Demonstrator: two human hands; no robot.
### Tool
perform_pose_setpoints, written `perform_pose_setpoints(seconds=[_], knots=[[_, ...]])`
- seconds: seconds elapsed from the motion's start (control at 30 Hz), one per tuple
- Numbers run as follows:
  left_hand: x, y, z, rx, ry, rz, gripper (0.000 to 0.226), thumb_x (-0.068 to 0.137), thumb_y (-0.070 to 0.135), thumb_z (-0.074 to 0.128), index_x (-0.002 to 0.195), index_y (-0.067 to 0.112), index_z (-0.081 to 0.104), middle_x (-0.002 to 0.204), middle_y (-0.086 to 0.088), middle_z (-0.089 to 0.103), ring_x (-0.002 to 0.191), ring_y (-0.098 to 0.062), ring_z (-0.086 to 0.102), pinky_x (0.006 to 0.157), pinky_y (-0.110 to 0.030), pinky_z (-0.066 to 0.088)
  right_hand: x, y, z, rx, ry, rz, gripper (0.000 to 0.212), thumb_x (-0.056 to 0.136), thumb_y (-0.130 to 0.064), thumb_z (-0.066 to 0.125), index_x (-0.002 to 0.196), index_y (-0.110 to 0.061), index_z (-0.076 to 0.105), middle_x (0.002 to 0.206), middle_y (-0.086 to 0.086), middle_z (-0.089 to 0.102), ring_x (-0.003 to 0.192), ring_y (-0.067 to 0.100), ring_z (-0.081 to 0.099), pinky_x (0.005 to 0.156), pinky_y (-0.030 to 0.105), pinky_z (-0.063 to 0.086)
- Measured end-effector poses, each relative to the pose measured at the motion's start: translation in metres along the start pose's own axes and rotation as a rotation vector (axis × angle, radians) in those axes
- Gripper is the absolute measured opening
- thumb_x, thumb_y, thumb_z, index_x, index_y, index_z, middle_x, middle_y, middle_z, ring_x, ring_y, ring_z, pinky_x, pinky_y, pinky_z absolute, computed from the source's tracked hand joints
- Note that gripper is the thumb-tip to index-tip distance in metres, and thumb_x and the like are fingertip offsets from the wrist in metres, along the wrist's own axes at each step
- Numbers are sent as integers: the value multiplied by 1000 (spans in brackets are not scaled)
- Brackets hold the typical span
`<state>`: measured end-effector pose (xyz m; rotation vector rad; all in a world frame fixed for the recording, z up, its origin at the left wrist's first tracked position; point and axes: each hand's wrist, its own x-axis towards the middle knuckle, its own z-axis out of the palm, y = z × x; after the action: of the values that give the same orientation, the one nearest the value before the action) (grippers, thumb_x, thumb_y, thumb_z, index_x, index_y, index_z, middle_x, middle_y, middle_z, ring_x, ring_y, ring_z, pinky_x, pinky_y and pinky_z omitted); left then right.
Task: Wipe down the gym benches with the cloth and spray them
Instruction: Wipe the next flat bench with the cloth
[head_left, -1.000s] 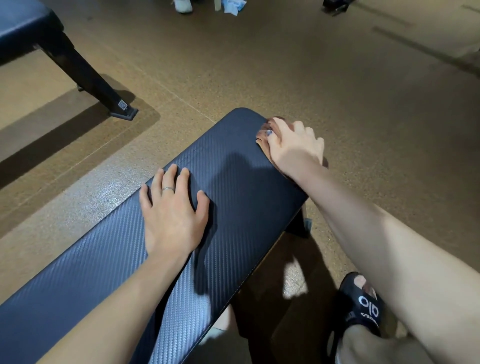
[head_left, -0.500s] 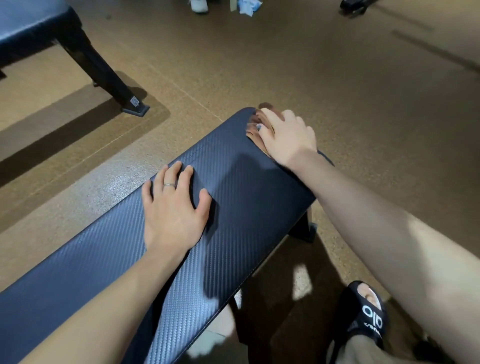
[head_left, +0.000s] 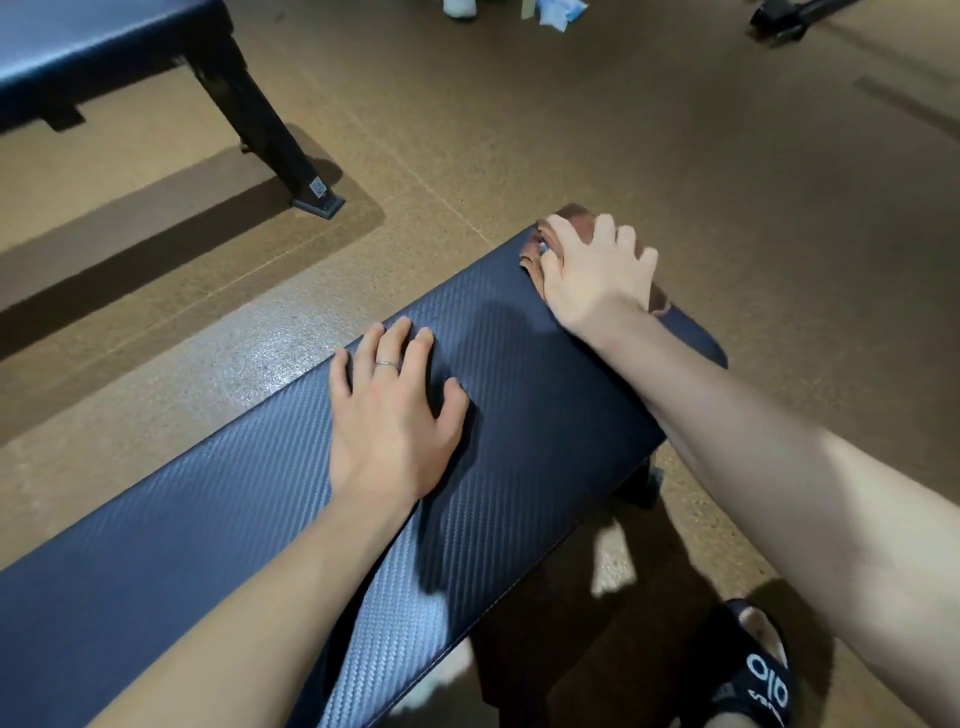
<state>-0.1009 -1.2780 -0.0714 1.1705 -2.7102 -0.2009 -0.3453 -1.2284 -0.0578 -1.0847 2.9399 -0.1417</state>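
— Under our right fingers, at the far end of the bench pad (head_left: 545, 395), we see the brown cloth (head_left: 571, 221) bunched up. Our right hand (head_left: 592, 280) presses on it, fingers curled over the cloth at the pad's edge.

— And our left hand (head_left: 389, 426)?

— It lies flat on the woven-pattern vinyl, fingers straight and slightly apart, a ring (head_left: 385, 364) on one of them, holding nothing. It sits near the right hand but apart from it.

— Past our fingertips?

— We see a second bench (head_left: 104, 47) with its black leg (head_left: 260, 124) on the brown floor (head_left: 675, 130), well apart from ours. Below our right forearm, a black slide sandal (head_left: 763, 680) shows on our foot.
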Motion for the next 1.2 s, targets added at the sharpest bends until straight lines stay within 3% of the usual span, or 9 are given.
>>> perform_pose_setpoints(seconds=[0.27, 0.33, 0.4, 0.47, 0.6, 0.8, 0.9, 1.07, 1.2], knots=[[2, -4, -4, -113, -8, 11, 59, 94, 48, 42, 142, 17, 52, 153, -4, 48, 145, -26, 39, 122, -51, 23, -11, -82, 10, 64, -18, -372, 43, 102, -39, 32, 140, -34, 52, 139, 5, 52, 138, 31, 36, 116, 67, 15], [1, -17, -17, -256, 7, -60, 56, 96, 44, 41, 142, 14, 49, 150, -6, 50, 136, -29, 47, 118, -48, 30, -31, -89, 13, 108, -14, -426, 43, 101, -38, 34, 141, -37, 49, 140, 2, 51, 139, 29, 34, 118, 67, 13], [1, -50, -33, -177, 26, -174, 52, 101, 39, 39, 144, 13, 48, 147, -12, 53, 134, -32, 49, 116, -47, 31, -48, -93, 16, 137, -15, -451, 44, 102, -37, 36, 145, -38, 45, 145, 1, 48, 143, 28, 30, 119, 67, 11], [-2, -96, -48, -32, -108, -299, 51, 105, 39, 32, 146, 13, 48, 147, -19, 54, 134, -36, 50, 113, -46, 32, -64, -103, 16, 146, -8, -502, 44, 102, -37, 39, 145, -37, 46, 146, -1, 48, 143, 28, 31, 118, 67, 14], [-7, -131, -59, -1, -435, -427, 62, 108, 49, 13, 129, 18, 62, 140, -21, 60, 128, -38, 56, 102, -44, 41, -111, -133, 21, 184, 68, -671, 45, 95, -39, 46, 138, -33, 59, 141, 1, 57, 138, 32, 44, 112, 66, 26], [-5, -129, -57, 19, -383, -377, 62, 106, 49, 11, 100, 19, 66, 127, -20, 66, 114, -36, 61, 88, -42, 41, -103, -114, 14, 112, -13, -882, 45, 98, -42, 45, 141, -36, 56, 148, 2, 53, 138, 29, 45, 111, 55, 35], [-6, -129, -56, 3, -374, -364, 60, 107, 47, 13, 99, 19, 65, 125, -21, 66, 110, -35, 61, 83, -40, 38, -40, -69, -2, 83, 33, -730, 41, 98, -40, 39, 131, -31, 60, 133, 2, 60, 125, 28, 53, 98, 48, 45], [-5, -131, -51, -10, -353, -348, 57, 106, 48, 11, 99, 21, 61, 125, -20, 66, 110, -35, 62, 83, -41, 38, -46, -76, 10, 92, 23, -337, 45, 103, -38, 35, 146, -33, 46, 157, -2, 42, 149, 26, 28, 120, 57, 18], [-3, -131, -51, -29, -378, -370, 65, 106, 49, 11, 121, 18, 66, 135, -20, 63, 122, -36, 59, 97, -45, 42, -162, -131, 10, 159, -20, -576, 49, 97, -38, 33, 144, -36, 46, 159, -1, 39, 152, 29, 26, 120, 61, 16]])
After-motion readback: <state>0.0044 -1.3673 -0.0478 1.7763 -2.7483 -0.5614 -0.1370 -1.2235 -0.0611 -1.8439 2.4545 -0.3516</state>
